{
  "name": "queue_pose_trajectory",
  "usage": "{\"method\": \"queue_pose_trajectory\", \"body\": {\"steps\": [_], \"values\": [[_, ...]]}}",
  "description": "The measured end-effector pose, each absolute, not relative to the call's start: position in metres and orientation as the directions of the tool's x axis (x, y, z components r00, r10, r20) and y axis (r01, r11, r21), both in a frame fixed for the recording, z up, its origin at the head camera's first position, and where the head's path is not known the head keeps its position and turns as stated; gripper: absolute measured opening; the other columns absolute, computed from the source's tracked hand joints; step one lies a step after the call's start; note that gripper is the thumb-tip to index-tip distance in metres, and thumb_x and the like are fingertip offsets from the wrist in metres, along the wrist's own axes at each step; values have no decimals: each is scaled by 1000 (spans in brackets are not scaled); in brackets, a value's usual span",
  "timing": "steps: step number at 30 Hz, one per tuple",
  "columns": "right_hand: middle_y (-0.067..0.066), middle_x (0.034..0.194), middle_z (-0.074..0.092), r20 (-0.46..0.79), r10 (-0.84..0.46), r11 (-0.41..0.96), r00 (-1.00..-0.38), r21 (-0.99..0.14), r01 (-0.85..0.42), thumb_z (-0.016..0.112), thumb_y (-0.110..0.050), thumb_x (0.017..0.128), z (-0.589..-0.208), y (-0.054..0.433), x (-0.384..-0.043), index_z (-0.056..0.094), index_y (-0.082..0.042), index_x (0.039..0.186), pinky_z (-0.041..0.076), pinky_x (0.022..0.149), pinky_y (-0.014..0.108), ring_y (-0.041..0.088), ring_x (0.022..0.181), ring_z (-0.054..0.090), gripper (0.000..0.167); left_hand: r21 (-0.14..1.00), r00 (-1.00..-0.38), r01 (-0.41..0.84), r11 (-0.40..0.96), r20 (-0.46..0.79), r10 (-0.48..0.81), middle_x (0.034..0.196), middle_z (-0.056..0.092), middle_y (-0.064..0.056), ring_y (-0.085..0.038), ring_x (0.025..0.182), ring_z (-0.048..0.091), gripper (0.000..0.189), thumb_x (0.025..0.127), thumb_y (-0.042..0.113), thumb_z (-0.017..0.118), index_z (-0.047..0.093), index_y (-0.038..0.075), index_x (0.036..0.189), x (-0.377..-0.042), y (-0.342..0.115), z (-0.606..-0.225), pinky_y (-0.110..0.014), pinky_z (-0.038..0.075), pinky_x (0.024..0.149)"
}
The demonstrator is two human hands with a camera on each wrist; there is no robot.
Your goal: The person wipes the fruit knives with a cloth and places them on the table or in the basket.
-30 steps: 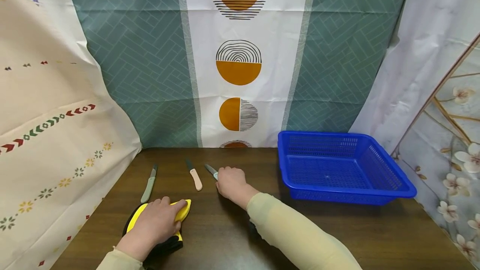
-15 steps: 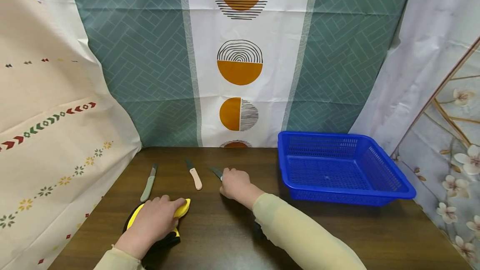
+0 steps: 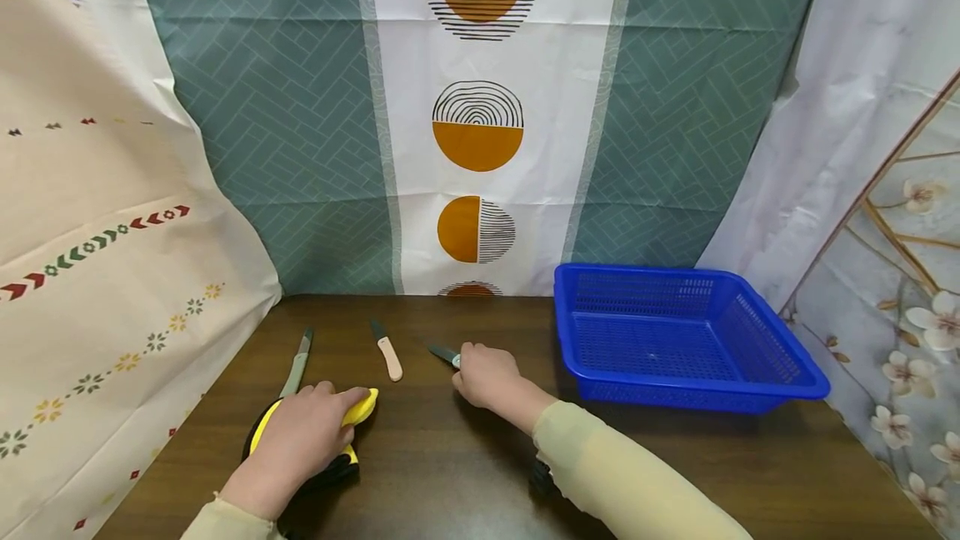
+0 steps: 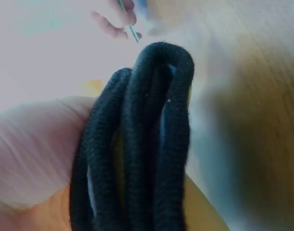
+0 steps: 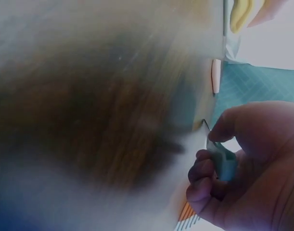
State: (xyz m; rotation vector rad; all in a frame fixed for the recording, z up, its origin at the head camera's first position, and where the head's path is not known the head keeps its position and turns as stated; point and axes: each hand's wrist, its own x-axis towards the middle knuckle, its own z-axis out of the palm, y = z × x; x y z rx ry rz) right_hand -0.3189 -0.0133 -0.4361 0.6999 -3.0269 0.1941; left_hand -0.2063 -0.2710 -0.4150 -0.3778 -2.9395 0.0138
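Knife (image 3: 444,354): dark grey blade, pale green handle, pinched between the thumb and curled fingers of the right hand (image 3: 491,377). Position: towards the tabletop's far edge, between the pink-handled knife (image 3: 387,354) and the blue basket (image 3: 693,390); blade points to the far left corner. Left hand (image 3: 296,436) grips a folded yellow-and-black fabric item (image 3: 361,408) by the tabletop's left edge; its black ribbed edge is looped in thick folds. Green-handled knife (image 3: 296,369) lies just beyond, along the same edge. Tabletop (image 3: 420,473): dark brown, wood-grained. Basket: perforated walls, at the far right corner. Green-and-white hanging (image 3: 382,148) with orange discs behind; cream patterned cloth (image 3: 112,173) left, floral cloth (image 3: 892,307) right.
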Motion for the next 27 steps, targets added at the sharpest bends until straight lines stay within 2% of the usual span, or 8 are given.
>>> {"method": "queue_pose_trajectory", "body": {"steps": [7, 14, 19, 27], "values": [[7, 85, 55, 173, -473, 859, -864, -127, -495, 68, -17, 103, -435, -1, -312, 62, -4, 101, 55, 59, 41, 20, 70, 58, 14, -30, -938, 272, 962, 217, 272, 82, 61, -4, -23, 68, 58, 48, 82, 19, 94, 79, 20, 128, -206, -269, -411, -43, 52, 59], [8, 86, 59, 332, -483, 817, -810, -163, -554, 68, -10, 98, -425, 12, -298, 67, 0, 108, 55, 56, 42, 21, 66, 60, 14, -48, -918, 281, 958, 277, 283, 83, 61, -3, -23, 69, 58, 46, 84, 19, 91, 79, 21, 128, -209, -264, -407, -43, 51, 59], [8, 91, 63, 373, -480, 793, -794, -204, -575, 68, -7, 98, -417, 20, -291, 69, 1, 114, 56, 57, 41, 19, 69, 60, 18, -38, -897, 282, 959, 344, 278, 82, 60, -3, -25, 69, 58, 47, 84, 16, 85, 78, 24, 129, -210, -257, -401, -43, 48, 57], [10, 97, 67, 431, -456, 774, -779, -240, -586, 68, -7, 98, -405, 37, -280, 70, 0, 119, 59, 62, 44, 23, 75, 66, 22, -26, -852, 312, 950, 435, 292, 86, 62, -6, -29, 71, 60, 48, 82, 14, 82, 79, 23, 129, -215, -238, -389, -46, 48, 59]]}}
